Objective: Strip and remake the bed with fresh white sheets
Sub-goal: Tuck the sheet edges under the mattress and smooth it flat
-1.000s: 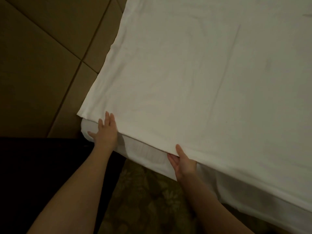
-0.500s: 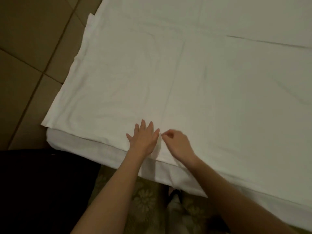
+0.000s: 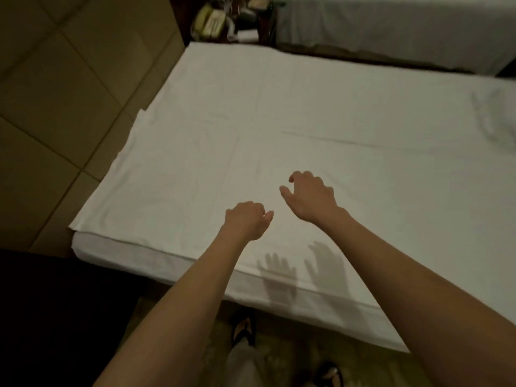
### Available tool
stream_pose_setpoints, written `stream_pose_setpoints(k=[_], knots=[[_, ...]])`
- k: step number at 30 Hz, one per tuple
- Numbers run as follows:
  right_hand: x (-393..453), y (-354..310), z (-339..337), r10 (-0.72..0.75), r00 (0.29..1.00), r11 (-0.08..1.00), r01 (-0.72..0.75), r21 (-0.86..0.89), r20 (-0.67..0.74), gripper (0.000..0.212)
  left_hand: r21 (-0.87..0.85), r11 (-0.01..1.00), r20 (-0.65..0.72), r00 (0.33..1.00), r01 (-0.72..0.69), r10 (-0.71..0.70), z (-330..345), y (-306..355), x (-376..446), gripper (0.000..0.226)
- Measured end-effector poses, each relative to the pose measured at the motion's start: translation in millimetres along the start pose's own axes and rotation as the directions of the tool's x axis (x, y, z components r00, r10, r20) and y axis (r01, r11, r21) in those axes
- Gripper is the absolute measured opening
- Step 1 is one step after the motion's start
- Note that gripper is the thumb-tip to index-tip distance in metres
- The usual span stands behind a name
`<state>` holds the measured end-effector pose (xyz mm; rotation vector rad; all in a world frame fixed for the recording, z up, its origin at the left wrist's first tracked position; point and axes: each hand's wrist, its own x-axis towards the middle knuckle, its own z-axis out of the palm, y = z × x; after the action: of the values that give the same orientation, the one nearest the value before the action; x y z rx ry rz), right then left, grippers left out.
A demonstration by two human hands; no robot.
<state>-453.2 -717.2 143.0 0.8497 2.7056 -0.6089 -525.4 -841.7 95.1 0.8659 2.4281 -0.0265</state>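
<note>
White cotton, matte and faintly creased, lies under both hands. The left hand (image 3: pixel 247 220) hangs above the sheet (image 3: pixel 349 169) with its fingers loosely curled and nothing in them; the right hand (image 3: pixel 312 195), just beyond and beside it, is likewise loosely curled with thumb apart, holding nothing. Neither appears to touch the cloth, for their shadows fall apart from them, nearer the person, on the bed's edge.

The sheet looks thin and limp. A straight fold line runs away from the left hand, and another crosses beyond the right hand. To the left of the hands its border juts past the mattress (image 3: pixel 117 254), which shows as a thicker, rounded white slab under the near hem.

By my judgement the bed is stripped and the fresh sheet spread flat; tucking the overhang, squaring the corners, and any top layer or pillows seem left to do.

Far beyond the hands stand a cluttered nightstand (image 3: pixel 223 20) and a second bed (image 3: pixel 405 26).
</note>
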Motion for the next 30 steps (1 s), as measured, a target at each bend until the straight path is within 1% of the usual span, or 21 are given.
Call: stream_pose_setpoints(k=[2, 4, 8, 11, 13, 16, 19, 22, 25, 27, 30], knots=[[-20.1, 4.7, -50.6, -0.047, 0.997, 0.998, 0.043, -0.054, -0.068, 0.049, 0.019, 1.000, 0.008, 1.000, -0.003, 0.002, -30.4, 28.8, -21.7, 0.054], [-46.0, 13.4, -92.3, -0.067, 0.988, 0.994, 0.054, -0.098, -0.138, 0.050, 0.027, 1.000, -0.004, 1.000, 0.009, -0.009, -57.7, 55.2, -47.2, 0.055], [-98.0, 42.2, -149.3, -0.080, 0.962, 0.981, 0.030, -0.191, -0.261, 0.050, -0.015, 0.999, -0.101, 0.994, -0.034, 0.032, -93.0, 99.1, -91.5, 0.053], [-132.9, 62.8, -159.5, -0.020, 0.971, 0.960, -0.048, -0.275, -0.237, 0.052, -0.014, 0.996, -0.136, 0.987, -0.090, 0.087, -116.6, 128.5, -114.8, 0.053], [-151.3, 73.7, -155.0, 0.035, 0.979, 0.946, -0.097, -0.309, -0.201, 0.053, 0.022, 0.987, -0.175, 0.972, -0.158, 0.160, -137.3, 148.1, -122.5, 0.051], [-170.5, 86.4, -146.5, 0.125, 0.971, 0.935, -0.184, -0.303, -0.203, 0.053, 0.101, 0.956, -0.282, 0.914, -0.275, 0.293, -172.3, 185.4, -128.6, 0.049], [-186.7, 96.3, -140.7, 0.237, 0.954, 0.917, -0.281, -0.284, -0.182, 0.053, 0.196, 0.892, -0.365, 0.814, -0.407, 0.451, -201.7, 227.3, -140.2, 0.049], [-201.2, 105.3, -143.3, 0.321, 0.931, 0.903, -0.356, -0.242, -0.171, 0.053, 0.248, 0.816, -0.372, 0.727, -0.521, 0.577, -215.8, 261.0, -150.4, 0.048], [-218.7, 116.2, -153.6, 0.386, 0.896, 0.892, -0.424, -0.160, -0.221, 0.052, 0.260, 0.755, -0.380, 0.655, -0.602, 0.653, -206.9, 286.2, -156.4, 0.042], [-233.2, 127.2, -165.3, 0.434, 0.858, 0.875, -0.475, -0.099, -0.274, 0.051, 0.278, 0.731, -0.366, 0.635, -0.624, 0.681, -189.0, 300.1, -158.3, 0.040], [-259.9, 147.3, -186.3, 0.479, 0.801, 0.854, -0.519, -0.019, -0.358, 0.049, 0.321, 0.714, -0.284, 0.657, -0.622, 0.699, -150.6, 321.0, -161.6, 0.040]])
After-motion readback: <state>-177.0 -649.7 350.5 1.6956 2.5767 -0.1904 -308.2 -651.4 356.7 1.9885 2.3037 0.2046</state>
